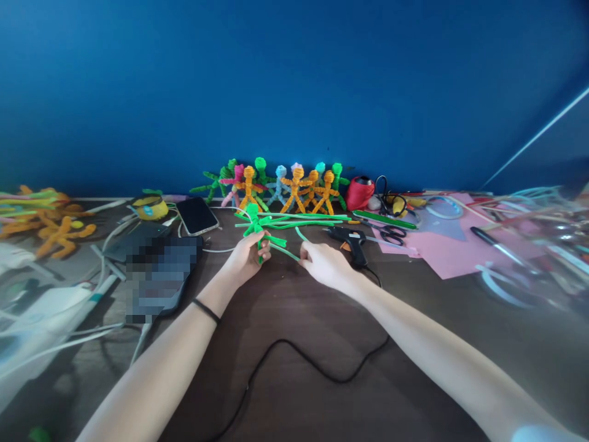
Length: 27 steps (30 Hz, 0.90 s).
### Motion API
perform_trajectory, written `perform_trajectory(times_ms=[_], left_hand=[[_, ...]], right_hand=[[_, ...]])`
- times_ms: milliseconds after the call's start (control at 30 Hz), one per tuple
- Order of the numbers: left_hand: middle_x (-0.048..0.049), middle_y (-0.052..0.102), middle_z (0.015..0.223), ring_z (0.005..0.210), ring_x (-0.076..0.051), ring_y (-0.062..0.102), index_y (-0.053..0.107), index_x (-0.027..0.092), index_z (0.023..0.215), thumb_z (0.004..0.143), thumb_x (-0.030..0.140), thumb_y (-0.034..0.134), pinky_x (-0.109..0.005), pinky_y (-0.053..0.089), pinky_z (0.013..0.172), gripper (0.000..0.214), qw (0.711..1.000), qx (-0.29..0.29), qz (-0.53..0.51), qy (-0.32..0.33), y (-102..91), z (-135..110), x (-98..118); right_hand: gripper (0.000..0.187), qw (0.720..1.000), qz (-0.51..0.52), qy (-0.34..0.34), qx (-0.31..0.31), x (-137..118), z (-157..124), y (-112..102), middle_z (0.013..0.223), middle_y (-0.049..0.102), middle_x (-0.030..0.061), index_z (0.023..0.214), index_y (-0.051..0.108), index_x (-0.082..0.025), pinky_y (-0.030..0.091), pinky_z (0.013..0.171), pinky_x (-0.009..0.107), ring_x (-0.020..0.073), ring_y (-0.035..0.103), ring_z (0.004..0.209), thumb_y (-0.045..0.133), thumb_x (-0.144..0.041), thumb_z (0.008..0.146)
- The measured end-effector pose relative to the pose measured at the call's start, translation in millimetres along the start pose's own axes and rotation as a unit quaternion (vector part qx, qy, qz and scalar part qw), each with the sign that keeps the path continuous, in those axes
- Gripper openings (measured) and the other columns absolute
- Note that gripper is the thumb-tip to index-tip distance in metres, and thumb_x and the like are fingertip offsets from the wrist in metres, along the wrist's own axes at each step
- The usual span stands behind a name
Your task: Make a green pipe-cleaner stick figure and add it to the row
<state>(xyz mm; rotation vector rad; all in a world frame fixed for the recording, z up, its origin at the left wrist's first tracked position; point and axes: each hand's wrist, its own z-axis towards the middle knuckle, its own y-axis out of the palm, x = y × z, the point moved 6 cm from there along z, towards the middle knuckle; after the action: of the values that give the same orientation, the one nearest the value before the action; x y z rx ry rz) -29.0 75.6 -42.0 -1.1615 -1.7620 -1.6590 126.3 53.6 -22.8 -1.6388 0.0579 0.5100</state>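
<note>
My left hand is closed around a green pipe-cleaner figure, holding it upright by its body above the dark wooden table. My right hand pinches the loose end of a green pipe cleaner that runs from the figure toward it. Several loose green pipe cleaners lie on the table just behind both hands.
A row of finished pipe-cleaner figures stands against the blue wall. A black glue gun with its cable, scissors, pink paper and a red container lie right. A phone, cables and orange figures lie left.
</note>
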Motion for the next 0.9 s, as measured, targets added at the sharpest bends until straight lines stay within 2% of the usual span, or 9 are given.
perform_trajectory(times_ms=[67, 167, 233, 333, 400, 533, 633, 733, 900], left_hand=[[0.0033, 0.044, 0.051, 0.040, -0.003, 0.038, 0.059, 0.010, 0.069, 0.077, 0.013, 0.052, -0.014, 0.032, 0.039, 0.011, 1.000, -0.001, 0.009, 0.004, 0.6, -0.5, -0.4], [0.0017, 0.047, 0.052, 0.043, -0.005, 0.042, 0.061, 0.009, 0.071, 0.074, 0.013, 0.056, -0.016, 0.036, 0.042, 0.007, 1.000, -0.009, 0.027, 0.003, 1.5, -1.6, -2.6], [0.0009, 0.049, 0.054, 0.046, -0.006, 0.044, 0.062, 0.009, 0.073, 0.073, 0.013, 0.057, -0.018, 0.038, 0.045, 0.006, 0.999, -0.014, 0.039, 0.003, 1.9, -2.3, -4.0], [0.0005, 0.049, 0.055, 0.047, -0.006, 0.043, 0.062, 0.010, 0.073, 0.074, 0.015, 0.057, -0.018, 0.038, 0.046, 0.007, 0.998, -0.026, 0.053, 0.006, 3.6, -3.2, -4.2], [0.0006, 0.047, 0.054, 0.048, -0.007, 0.042, 0.063, 0.010, 0.073, 0.074, 0.015, 0.054, -0.018, 0.037, 0.047, 0.010, 0.998, -0.036, 0.057, 0.002, 5.3, -3.7, -3.7], [0.0003, 0.048, 0.056, 0.049, -0.007, 0.041, 0.064, 0.010, 0.076, 0.072, 0.010, 0.048, -0.018, 0.036, 0.048, 0.017, 0.997, -0.045, 0.055, -0.001, 7.3, -3.0, -2.9], [-0.0009, 0.051, 0.061, 0.053, -0.007, 0.044, 0.065, 0.010, 0.076, 0.069, 0.008, 0.052, -0.018, 0.037, 0.050, 0.015, 0.997, -0.035, 0.065, 0.020, 6.1, -1.3, -2.4], [-0.0023, 0.055, 0.067, 0.059, -0.008, 0.048, 0.065, 0.010, 0.079, 0.068, 0.009, 0.057, -0.019, 0.037, 0.053, 0.013, 0.995, -0.031, 0.094, 0.028, 6.2, -1.4, -4.7], [-0.0022, 0.059, 0.071, 0.057, -0.007, 0.047, 0.062, 0.011, 0.089, 0.069, 0.015, 0.061, -0.020, 0.033, 0.051, 0.020, 0.983, -0.074, 0.163, 0.039, 16.0, -6.2, -7.6]], right_hand=[[0.006, 0.995, -0.038, -0.014, -0.089, 3.0, -5.1, -8.0, 0.083, 0.065, 0.0046, 0.076, 0.059, -0.019, 0.032, 0.054, 0.024, 0.0188, 0.060, 0.075, 0.054, -0.021, 0.075], [0.005, 0.982, -0.112, 0.025, -0.150, 13.9, -13.9, -22.5, 0.086, 0.065, 0.0064, 0.073, 0.060, -0.018, 0.030, 0.053, 0.024, 0.0194, 0.060, 0.076, 0.059, -0.019, 0.068], [0.009, 0.987, -0.083, 0.009, -0.134, 10.9, -15.0, -26.3, 0.085, 0.064, 0.0046, 0.077, 0.059, -0.019, 0.030, 0.052, 0.024, 0.0174, 0.059, 0.074, 0.058, -0.026, 0.071], [0.017, 0.997, -0.021, -0.059, -0.043, -3.7, -9.4, -22.7, 0.088, 0.063, 0.0036, 0.085, 0.055, -0.020, 0.032, 0.056, 0.024, 0.0165, 0.058, 0.076, 0.052, -0.036, 0.080], [0.017, 0.997, -0.020, -0.080, -0.010, -9.6, -4.2, -12.8, 0.092, 0.062, 0.0046, 0.088, 0.053, -0.020, 0.032, 0.057, 0.025, 0.0177, 0.058, 0.079, 0.051, -0.035, 0.081], [0.011, 0.995, -0.027, -0.089, -0.033, -8.6, 3.4, 2.1, 0.093, 0.060, 0.0062, 0.083, 0.053, -0.018, 0.031, 0.059, 0.025, 0.0180, 0.058, 0.079, 0.049, -0.028, 0.083], [0.011, 0.991, -0.004, -0.119, -0.061, -6.2, 2.4, -4.7, 0.086, 0.061, 0.0061, 0.074, 0.054, -0.017, 0.033, 0.059, 0.025, 0.0168, 0.057, 0.076, 0.054, -0.026, 0.079], [0.011, 0.982, 0.096, -0.125, -0.105, -5.3, -1.6, -14.9, 0.074, 0.064, 0.0022, 0.072, 0.054, -0.018, 0.035, 0.058, 0.023, 0.0137, 0.057, 0.068, 0.056, -0.028, 0.077], [0.011, 0.969, 0.204, -0.122, -0.064, -6.5, -1.1, -25.9, 0.066, 0.061, -0.0002, 0.088, 0.055, -0.018, 0.038, 0.055, 0.023, 0.0093, 0.054, 0.052, 0.047, -0.024, 0.083]])
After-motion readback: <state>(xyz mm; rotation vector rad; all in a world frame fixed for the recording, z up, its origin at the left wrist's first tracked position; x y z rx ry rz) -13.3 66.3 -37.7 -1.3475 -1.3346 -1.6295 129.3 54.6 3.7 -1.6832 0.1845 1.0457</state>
